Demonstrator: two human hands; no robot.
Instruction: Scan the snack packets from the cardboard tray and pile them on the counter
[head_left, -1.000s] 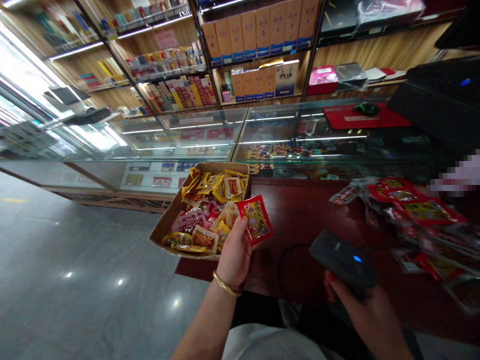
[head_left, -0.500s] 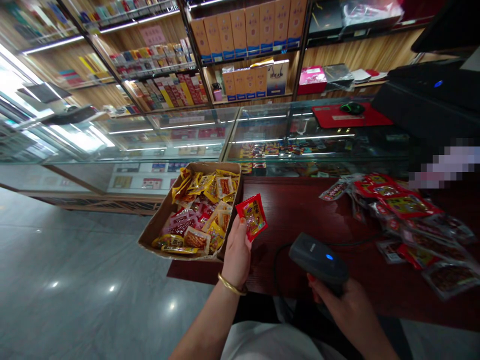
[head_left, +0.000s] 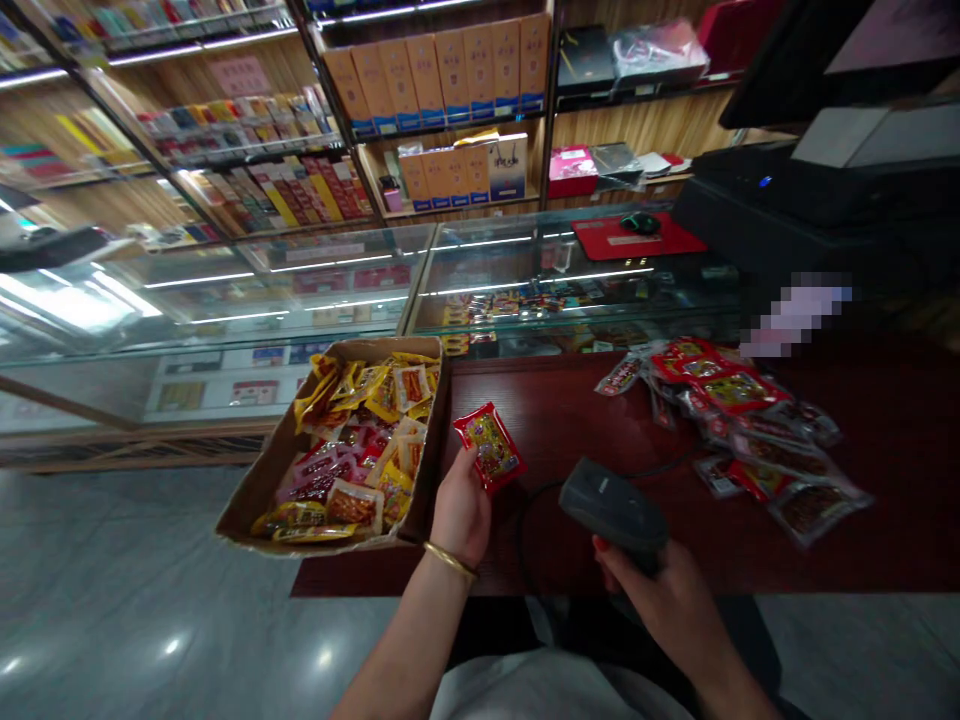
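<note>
Between thumb and fingers, my left hand (head_left: 463,508) grips a red-edged snack packet (head_left: 490,446), tilted above the dark wooden tabletop (head_left: 547,400). My right hand (head_left: 664,600) is wrapped round the handle of a black barcode scanner (head_left: 613,510), whose head points left toward the packet without touching it. Left of my left hand stands an open cardboard box (head_left: 244,500) full of yellow, pink and clear snack packets (head_left: 352,505). A loose pile of red and clear snack packets (head_left: 739,390) lies to the right, beyond the scanner.
A glass display counter (head_left: 322,290) runs behind the table. On it lie a red mouse mat (head_left: 600,240) and a computer mouse (head_left: 640,223). Black equipment (head_left: 810,210) stands at the right. Shelves with orange boxes (head_left: 450,75) line the back. The scanner's cable (head_left: 525,520) loops across the table.
The view has swung right, so everything sits further left. In my left hand the packet has turned and now lies flatter. The scanner stays in my right hand, its blue light no longer visible.
</note>
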